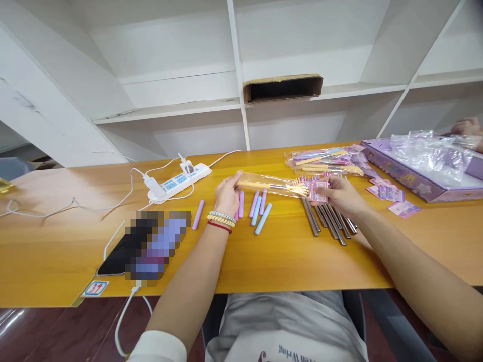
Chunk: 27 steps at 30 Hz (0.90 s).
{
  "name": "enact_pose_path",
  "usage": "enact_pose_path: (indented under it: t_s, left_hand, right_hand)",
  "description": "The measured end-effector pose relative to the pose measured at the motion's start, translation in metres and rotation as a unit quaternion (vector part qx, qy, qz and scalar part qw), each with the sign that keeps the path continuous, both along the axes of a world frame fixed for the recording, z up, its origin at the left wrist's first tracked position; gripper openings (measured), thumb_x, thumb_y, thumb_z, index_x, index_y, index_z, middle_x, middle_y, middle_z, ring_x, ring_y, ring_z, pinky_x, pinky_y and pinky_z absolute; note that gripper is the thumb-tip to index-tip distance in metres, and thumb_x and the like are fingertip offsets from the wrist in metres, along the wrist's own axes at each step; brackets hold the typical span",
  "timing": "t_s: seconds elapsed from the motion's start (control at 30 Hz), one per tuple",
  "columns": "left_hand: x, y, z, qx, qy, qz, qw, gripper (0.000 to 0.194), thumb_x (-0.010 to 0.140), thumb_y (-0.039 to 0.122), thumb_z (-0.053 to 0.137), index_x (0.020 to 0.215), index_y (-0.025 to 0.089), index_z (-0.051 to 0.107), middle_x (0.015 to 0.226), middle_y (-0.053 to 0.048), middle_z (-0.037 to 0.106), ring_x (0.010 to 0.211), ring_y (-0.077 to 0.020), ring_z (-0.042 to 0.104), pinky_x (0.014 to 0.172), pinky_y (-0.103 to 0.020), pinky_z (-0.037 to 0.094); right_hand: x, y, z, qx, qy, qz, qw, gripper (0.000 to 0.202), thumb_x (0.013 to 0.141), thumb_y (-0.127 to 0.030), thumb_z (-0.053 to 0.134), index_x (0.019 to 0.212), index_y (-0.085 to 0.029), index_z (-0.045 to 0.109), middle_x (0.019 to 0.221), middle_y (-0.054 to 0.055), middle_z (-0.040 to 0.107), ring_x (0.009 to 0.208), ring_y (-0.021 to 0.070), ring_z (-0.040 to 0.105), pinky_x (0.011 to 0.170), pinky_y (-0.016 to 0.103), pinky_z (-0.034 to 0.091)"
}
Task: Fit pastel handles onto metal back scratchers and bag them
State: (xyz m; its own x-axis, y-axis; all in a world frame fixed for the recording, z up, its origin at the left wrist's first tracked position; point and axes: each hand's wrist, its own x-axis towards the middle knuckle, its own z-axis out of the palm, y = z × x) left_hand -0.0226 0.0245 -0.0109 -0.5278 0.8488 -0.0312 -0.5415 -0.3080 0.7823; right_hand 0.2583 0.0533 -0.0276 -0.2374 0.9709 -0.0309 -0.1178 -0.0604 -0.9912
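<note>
A yellow back scratcher (260, 185) in a clear plastic sleeve is stretched level between my two hands, just above the table. My left hand (227, 193) pinches the sleeve at the handle end. At the claw end, my right hand (341, 193) grips the sleeve where a pink card (318, 191) shows. Below my right hand lie several metal rods (332, 221), with purple claw heads (307, 178) behind them, partly hidden. Several loose purple and blue handles (263, 218) lie on the table near my left hand.
Bagged back scratchers (324, 161) are piled at the back. A purple box (418, 181) with clear bags (433, 153) stands at right, near pink cards (403, 208). At left are a power strip (179, 183), cables and phones (130, 246). Another person's hand (466, 126) shows at far right.
</note>
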Motion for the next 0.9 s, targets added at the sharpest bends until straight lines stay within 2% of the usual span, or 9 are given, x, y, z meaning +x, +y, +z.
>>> enact_pose_path:
  t_s: [0.13,0.3,0.47,0.6,0.67,0.77,0.9]
  left_hand:
    - [0.001,-0.001,-0.003,-0.042,-0.002,-0.037,0.998,0.01,0.071,0.007,0.066,0.067,0.011,0.058,0.064,-0.001,0.061,0.059,-0.0065,0.056,0.049,-0.016,0.038]
    - [0.004,-0.002,-0.004,-0.068,-0.016,-0.038,0.997,0.008,0.078,0.008,0.061,0.071,0.01,0.06,0.066,-0.003,0.062,0.06,-0.0073,0.058,0.054,-0.018,0.045]
    - [0.004,-0.002,-0.001,-0.028,-0.013,0.011,0.999,0.009,0.078,0.009,0.061,0.071,0.012,0.057,0.064,0.0,0.061,0.056,-0.0065,0.057,0.058,-0.02,0.048]
    - [0.004,0.001,-0.004,-0.025,0.043,0.049,0.998,0.01,0.076,0.016,0.064,0.074,0.013,0.055,0.067,-0.001,0.062,0.058,-0.0078,0.059,0.06,-0.022,0.049]
    - [0.005,0.001,-0.006,-0.025,0.099,0.062,0.993,0.014,0.075,0.021,0.066,0.075,0.013,0.054,0.071,-0.002,0.064,0.06,-0.0094,0.061,0.062,-0.024,0.05]
    - [0.007,-0.003,-0.007,-0.011,0.258,0.12,0.958,0.021,0.075,0.032,0.065,0.078,0.015,0.054,0.073,-0.003,0.065,0.064,-0.0128,0.063,0.062,-0.026,0.05]
    - [0.007,-0.015,0.0,-0.002,0.455,0.205,0.866,0.024,0.083,0.042,0.054,0.085,0.018,0.051,0.073,-0.002,0.065,0.069,-0.014,0.064,0.066,-0.026,0.048]
  right_hand:
    - [-0.001,-0.001,-0.001,0.025,0.023,0.009,0.999,0.03,0.06,-0.026,0.078,0.081,-0.021,0.057,0.074,0.003,0.066,0.063,0.0196,0.065,0.059,0.036,0.058]
    - [-0.004,-0.008,0.009,0.048,0.067,0.02,0.996,0.036,0.058,-0.027,0.079,0.082,-0.022,0.052,0.074,0.001,0.066,0.063,0.0203,0.066,0.058,0.037,0.057]
    - [-0.005,-0.011,0.01,0.045,0.055,0.027,0.997,0.037,0.058,-0.027,0.078,0.083,-0.022,0.051,0.071,0.0,0.065,0.061,0.0199,0.066,0.055,0.036,0.056]
    - [-0.005,-0.006,0.005,0.076,0.042,0.001,0.996,0.036,0.06,-0.025,0.076,0.087,-0.022,0.053,0.069,0.0,0.065,0.058,0.0184,0.064,0.051,0.033,0.054]
    - [-0.005,-0.003,0.003,0.089,0.034,-0.017,0.995,0.034,0.061,-0.024,0.075,0.087,-0.022,0.054,0.068,-0.001,0.064,0.057,0.0176,0.063,0.049,0.032,0.053]
    - [-0.005,-0.002,0.001,0.102,0.016,-0.032,0.994,0.029,0.062,-0.023,0.073,0.084,-0.021,0.054,0.066,-0.001,0.064,0.055,0.0162,0.061,0.047,0.03,0.052]
    - [-0.009,-0.004,0.001,0.118,0.013,-0.041,0.992,0.026,0.065,-0.026,0.069,0.084,-0.022,0.052,0.066,-0.002,0.063,0.052,0.0145,0.058,0.043,0.027,0.048]
